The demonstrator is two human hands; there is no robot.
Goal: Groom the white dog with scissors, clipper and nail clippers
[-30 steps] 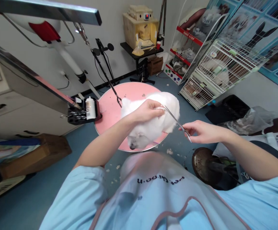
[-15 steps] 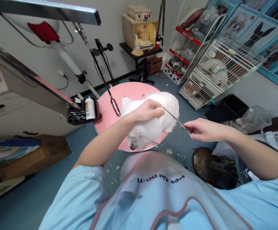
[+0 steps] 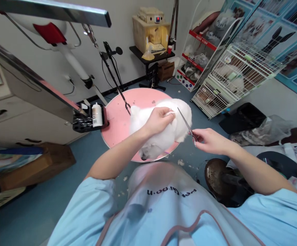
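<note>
Nearest is a translucent apron [image 3: 161,212] with brown edging, worn over light blue sleeves [image 3: 87,201]. Beyond its top edge, a white animal [image 3: 156,141] lies on a round pink tabletop [image 3: 116,126], its dark nose close to the near rim. The right hand [image 3: 208,139] is curled around the handles of a pair of scissors [image 3: 185,119]; the slim blades look closed or nearly so, and point away over the white fur, the tip a little apart from the other hand. The left hand [image 3: 161,119] rests on the animal's body, thumb and fingers drawn together on what looks like a tuft of fur (the pinch itself is partly hidden). At the left rim sits a black holder [image 3: 82,125] with a white bottle [image 3: 96,115] in it, and a dark strap [image 3: 116,83] slants down from a metal bar [image 3: 61,12] to the animal's far side. Pale clumps [image 3: 181,162] dot the blue floor [image 3: 87,218]. Further off stand a white wire cage [image 3: 230,78], a rack with red-edged shelves [image 3: 202,41] and, by the wall, a yellowish box [image 3: 144,36].
</note>
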